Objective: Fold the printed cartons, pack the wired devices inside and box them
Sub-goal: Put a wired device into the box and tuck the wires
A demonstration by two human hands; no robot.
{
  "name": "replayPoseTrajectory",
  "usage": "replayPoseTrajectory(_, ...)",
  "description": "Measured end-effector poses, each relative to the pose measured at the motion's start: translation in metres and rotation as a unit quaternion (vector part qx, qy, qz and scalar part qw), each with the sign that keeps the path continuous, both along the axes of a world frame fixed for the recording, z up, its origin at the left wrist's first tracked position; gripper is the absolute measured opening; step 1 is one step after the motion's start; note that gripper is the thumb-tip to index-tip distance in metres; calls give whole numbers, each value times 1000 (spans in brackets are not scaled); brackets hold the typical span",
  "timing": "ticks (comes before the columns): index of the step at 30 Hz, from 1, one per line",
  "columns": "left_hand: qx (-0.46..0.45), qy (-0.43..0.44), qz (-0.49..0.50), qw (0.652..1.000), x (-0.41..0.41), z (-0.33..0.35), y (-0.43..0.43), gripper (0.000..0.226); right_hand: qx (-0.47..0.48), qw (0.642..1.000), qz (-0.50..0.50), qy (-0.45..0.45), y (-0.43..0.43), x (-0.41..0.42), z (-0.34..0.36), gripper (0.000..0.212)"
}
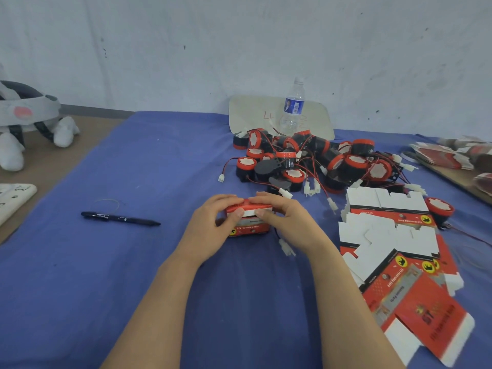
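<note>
- Holding the little red carton point(249, 227) with fingers curled round it, the left hand point(210, 233) and right hand point(290, 222) sit at its two sides on the blue cloth point(106, 275).
- Red and black wired devices point(354, 163) lie piled behind it.
- Flat cartons point(415, 302) lie to its right.

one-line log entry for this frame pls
step: closing carton | left hand: grips carton | right hand: grips carton, fingers on top flap | connector: loose beside carton | device pile: behind | flat cartons: right

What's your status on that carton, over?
Left hand and right hand grip the carton, fingers over its top. White connector lies just outside. Nothing blocking.
</note>
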State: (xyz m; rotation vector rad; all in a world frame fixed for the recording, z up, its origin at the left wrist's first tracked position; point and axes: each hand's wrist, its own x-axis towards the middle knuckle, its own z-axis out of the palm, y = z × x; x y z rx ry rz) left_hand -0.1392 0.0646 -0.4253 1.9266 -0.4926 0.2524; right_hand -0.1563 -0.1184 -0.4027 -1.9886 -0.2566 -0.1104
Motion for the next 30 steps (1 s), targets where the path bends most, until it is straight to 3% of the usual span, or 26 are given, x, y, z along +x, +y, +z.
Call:
replayPoseTrajectory(7,-69,103,-37,992,-4,7,0,24,-3,999,25,27,-3,-3,0,33)
replayPoseTrajectory(12,-7,80,-48,996,-6,6,1,27,84,993,-27,76,5,-3,2,17)
replayPoseTrajectory(14,1,87,-48,995,-6,5,1,28,66,993,-76,60,11,-4,-1,17)
replayPoseTrajectory(18,-21,157,-6,987,-4,-2,-4,45,45,984,-140,102,20,-4,-6,49)
replayPoseTrajectory(19,-20,179,13,984,-5,-2,-9,48,20,983,-144,109,22,-3,-5,44)
replayPoseTrajectory(21,-18,189,50,980,-7,1,-19,30,-27,983,-143,109,31,-3,0,31)
replayPoseTrajectory(23,-46,195,77,977,-10,6,-28,34,-23,983,-149,104,38,-6,4,31)
replayPoseTrajectory(26,-146,156,61,975,-18,32,-37,53,67,987,-146,27,43,-14,26,33)
replayPoseTrajectory(28,-257,107,8,961,-24,63,-48,51,178,972,-142,-57,40,-22,56,36)
replayPoseTrajectory(30,-311,69,-49,947,-35,97,-68,48,261,944,-158,-123,22,-38,89,35)
